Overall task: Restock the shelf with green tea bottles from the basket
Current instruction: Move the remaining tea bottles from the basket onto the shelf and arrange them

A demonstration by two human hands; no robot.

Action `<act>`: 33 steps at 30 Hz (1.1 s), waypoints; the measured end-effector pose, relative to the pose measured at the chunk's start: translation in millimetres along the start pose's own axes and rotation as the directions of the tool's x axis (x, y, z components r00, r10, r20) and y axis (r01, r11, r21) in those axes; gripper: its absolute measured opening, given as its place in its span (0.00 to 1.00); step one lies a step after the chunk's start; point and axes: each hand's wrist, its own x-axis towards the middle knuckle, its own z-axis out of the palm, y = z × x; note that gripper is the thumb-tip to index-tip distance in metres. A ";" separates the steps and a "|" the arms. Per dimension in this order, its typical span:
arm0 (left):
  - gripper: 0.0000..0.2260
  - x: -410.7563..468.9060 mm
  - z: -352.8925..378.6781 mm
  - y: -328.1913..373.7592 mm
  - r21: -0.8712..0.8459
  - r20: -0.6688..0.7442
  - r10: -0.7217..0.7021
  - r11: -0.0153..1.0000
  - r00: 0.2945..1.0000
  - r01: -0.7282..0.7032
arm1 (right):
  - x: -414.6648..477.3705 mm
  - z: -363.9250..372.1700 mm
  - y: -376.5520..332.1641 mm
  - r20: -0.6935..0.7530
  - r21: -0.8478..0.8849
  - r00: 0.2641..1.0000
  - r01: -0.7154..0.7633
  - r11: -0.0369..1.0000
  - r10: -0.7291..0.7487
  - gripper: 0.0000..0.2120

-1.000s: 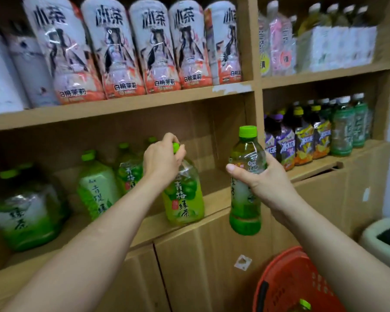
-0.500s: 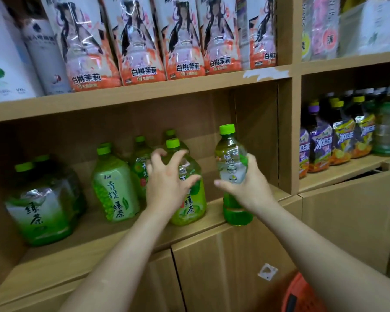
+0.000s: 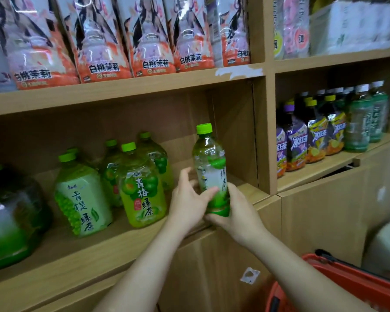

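A slim green tea bottle [image 3: 209, 167] with a green cap stands upright at the right end of the wooden shelf [image 3: 81, 251]. My right hand [image 3: 236, 212] grips its base from the right and below. My left hand [image 3: 189, 199] holds its lower part from the left, thumb across the label. Left of it stands a wider green plum tea bottle [image 3: 142, 188], with several more green tea bottles [image 3: 81, 194] beside and behind. The red basket [image 3: 338, 287] sits on the floor at the bottom right; its inside is out of view.
The shelf above carries pink-orange peach jasmine bottles [image 3: 101, 41]. Right of the wooden divider [image 3: 266, 131] stand iced tea bottles [image 3: 318, 131] and pale green ones. A large green pack [image 3: 7, 217] fills the shelf's left end. A pale bin [image 3: 387, 244] stands beside the basket.
My left hand let go of the plum tea bottle on the shelf and moved right onto the slim bottle. My right hand brought the slim bottle onto the shelf's right end.
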 end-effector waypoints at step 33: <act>0.19 195.7 102.5 -48.3 0.326 -0.167 -0.217 0.908 0.962 0.262 | 26.8 -72.6 95.6 -0.047 0.076 0.985 0.168 0.983 -0.165 0.26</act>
